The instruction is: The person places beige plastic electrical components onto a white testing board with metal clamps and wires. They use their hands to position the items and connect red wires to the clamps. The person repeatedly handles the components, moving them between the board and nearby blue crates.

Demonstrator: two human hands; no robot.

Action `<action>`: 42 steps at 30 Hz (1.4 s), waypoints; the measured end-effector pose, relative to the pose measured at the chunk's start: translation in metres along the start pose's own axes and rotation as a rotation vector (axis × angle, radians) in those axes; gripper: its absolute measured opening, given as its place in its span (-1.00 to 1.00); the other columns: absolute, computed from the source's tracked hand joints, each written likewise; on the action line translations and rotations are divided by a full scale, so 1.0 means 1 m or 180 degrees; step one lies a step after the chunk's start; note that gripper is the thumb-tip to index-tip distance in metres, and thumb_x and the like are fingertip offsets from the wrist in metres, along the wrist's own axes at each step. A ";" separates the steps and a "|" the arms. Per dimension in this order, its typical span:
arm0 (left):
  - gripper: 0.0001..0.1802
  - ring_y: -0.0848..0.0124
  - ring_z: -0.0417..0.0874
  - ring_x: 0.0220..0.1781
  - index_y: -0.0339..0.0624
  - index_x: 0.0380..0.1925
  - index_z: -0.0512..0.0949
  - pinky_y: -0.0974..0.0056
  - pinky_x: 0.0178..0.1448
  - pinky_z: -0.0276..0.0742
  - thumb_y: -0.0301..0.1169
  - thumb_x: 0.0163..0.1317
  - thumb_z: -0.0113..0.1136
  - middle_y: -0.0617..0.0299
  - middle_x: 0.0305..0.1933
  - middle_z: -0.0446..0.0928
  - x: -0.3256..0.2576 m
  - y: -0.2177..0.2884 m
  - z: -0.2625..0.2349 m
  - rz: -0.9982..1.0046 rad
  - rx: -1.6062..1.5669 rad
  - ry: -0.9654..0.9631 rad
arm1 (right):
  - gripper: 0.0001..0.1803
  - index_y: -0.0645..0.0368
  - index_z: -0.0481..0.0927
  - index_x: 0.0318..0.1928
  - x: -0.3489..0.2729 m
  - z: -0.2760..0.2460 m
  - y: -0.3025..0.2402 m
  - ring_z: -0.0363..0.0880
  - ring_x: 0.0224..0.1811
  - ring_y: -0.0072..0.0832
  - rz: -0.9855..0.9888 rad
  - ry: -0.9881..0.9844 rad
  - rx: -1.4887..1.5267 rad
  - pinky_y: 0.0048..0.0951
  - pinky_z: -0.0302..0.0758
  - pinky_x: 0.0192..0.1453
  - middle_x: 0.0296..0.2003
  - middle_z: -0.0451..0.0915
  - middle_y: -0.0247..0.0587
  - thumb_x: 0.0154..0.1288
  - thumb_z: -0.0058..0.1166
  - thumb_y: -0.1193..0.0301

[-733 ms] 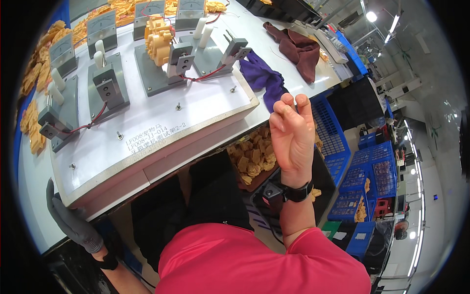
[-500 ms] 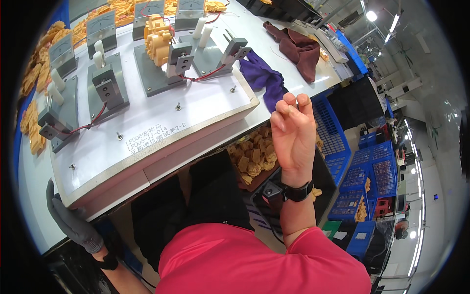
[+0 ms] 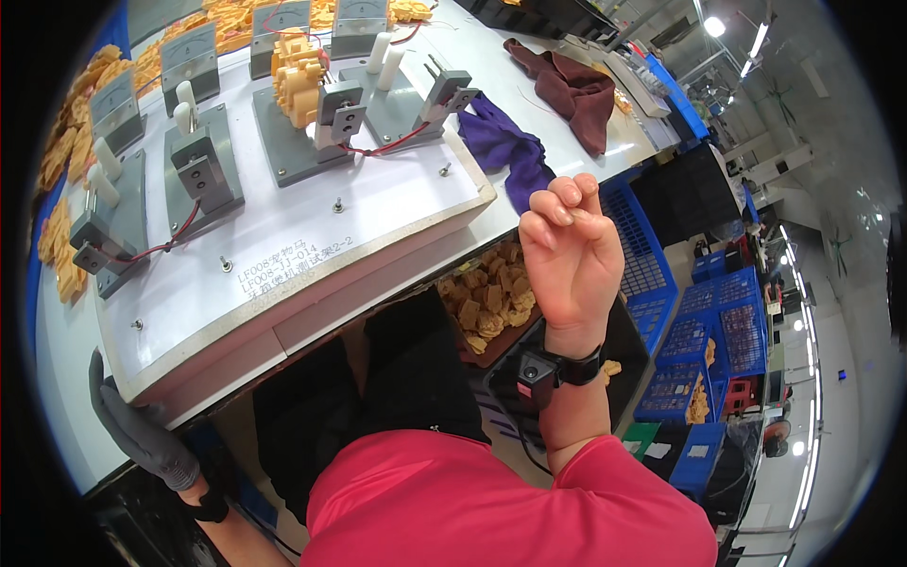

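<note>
Right hand [image 3: 567,265] raised at the bench edge, fingers curled in

Its fingertips [image 3: 565,200] pinch together; whether they hold anything I cannot tell. A purple cloth [image 3: 501,149] lies at its 11 o'clock, a bin of tan parts [image 3: 487,298] at 8. The gloved left hand [image 3: 137,430] rests open-palmed against the test board [image 3: 283,236] edge, gripping nothing

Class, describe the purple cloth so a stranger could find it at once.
Start at the white test board on the bench. Just past its right corner, by the bench's near edge, lies the purple cloth. The dark red cloth beyond it is brownish; this one is vivid violet.
</note>
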State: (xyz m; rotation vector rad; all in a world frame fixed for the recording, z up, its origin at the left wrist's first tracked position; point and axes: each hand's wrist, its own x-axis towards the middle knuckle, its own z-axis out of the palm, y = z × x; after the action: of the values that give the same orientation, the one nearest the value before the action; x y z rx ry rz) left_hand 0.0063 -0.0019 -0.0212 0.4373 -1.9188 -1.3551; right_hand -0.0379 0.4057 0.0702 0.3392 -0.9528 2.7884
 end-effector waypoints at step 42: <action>-0.47 0.32 0.54 0.10 -0.34 0.31 0.35 0.30 0.11 0.45 -0.21 0.53 -0.31 0.06 0.14 0.49 -0.002 0.009 0.003 -0.0151 0.0177 0.0121 | -0.58 0.13 0.26 0.06 0.008 -0.004 0.011 0.43 -0.19 -0.67 -0.0817 0.0183 -0.2654 -0.66 0.41 -0.11 -0.19 0.47 -0.29 0.27 0.02 0.74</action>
State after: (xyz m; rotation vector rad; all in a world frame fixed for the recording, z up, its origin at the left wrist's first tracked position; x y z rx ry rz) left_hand 0.0066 0.0049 -0.0139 0.5352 -1.9296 -1.3166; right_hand -0.0487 0.4008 0.0630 0.2219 -1.7728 1.9367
